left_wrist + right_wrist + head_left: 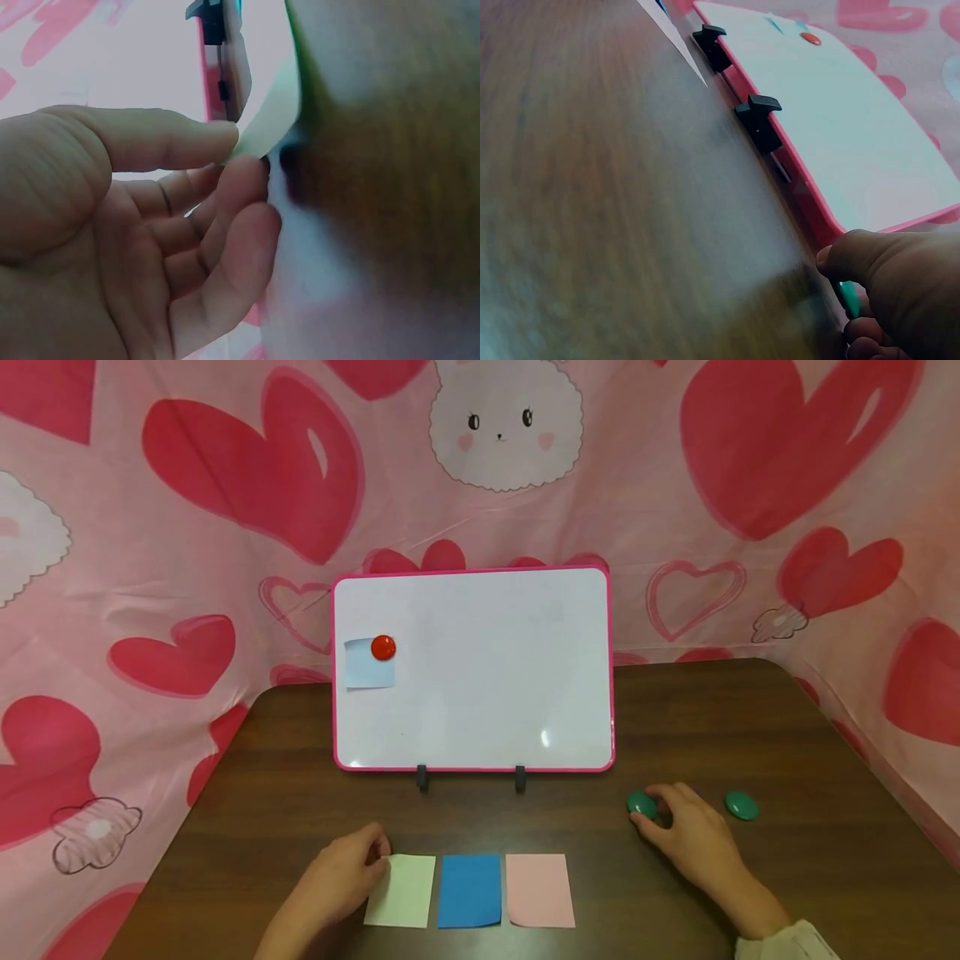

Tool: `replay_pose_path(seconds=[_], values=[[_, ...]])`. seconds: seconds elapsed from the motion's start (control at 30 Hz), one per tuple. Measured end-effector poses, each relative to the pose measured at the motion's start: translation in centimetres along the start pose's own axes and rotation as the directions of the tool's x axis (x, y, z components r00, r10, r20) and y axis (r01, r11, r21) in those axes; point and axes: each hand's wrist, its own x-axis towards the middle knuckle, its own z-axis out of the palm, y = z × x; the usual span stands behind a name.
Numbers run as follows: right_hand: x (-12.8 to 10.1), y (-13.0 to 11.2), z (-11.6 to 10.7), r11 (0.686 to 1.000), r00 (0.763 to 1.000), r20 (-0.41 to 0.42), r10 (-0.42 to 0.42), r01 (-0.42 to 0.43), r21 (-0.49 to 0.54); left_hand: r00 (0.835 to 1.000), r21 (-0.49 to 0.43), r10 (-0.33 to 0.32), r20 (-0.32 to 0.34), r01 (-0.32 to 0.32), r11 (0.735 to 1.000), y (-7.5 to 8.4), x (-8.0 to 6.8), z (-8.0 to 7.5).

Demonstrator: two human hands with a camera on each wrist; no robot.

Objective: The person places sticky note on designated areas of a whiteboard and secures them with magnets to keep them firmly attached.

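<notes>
On the near part of the table (750,735), the left hand (341,881) pinches the far left corner of the pale green note (401,891), beside the blue note (469,890). The right hand (693,835) curls its fingers around a green magnet (642,806) near the whiteboard (480,693).

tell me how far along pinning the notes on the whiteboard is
Done: one pale blue note sits on the whiteboard under a red magnet. In hand: left hand pinches the green note; right hand grips a green magnet. Left: blue note, pink note, second green magnet.
</notes>
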Motion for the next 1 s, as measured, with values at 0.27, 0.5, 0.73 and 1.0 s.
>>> replay_pose_path(seconds=[0.27,0.5,0.73,1.0], values=[[0.1,0.1,0.1,1.000,1.000,0.000,0.013,-0.013,0.003,0.995,-0.085,0.086,0.039,-0.083,0.993,-0.8,-0.7,-0.4],[0.1,0.2,0.2,1.000,1.000,0.001,0.021,-0.021,0.002,0.997,-0.220,0.008,0.079,0.009,0.975,-1.0,-0.9,-0.4],[0.0,0.3,0.4,1.000,1.000,0.013,0.028,-0.028,0.000,0.990,-0.267,-0.004,0.142,0.042,0.963,-1.1,-1.1,-0.8],[0.1,0.4,0.5,1.000,1.000,-0.004,0.021,-0.021,-0.005,0.984,-0.318,0.034,0.174,0.023,0.948,-1.4,-1.3,-1.4]])
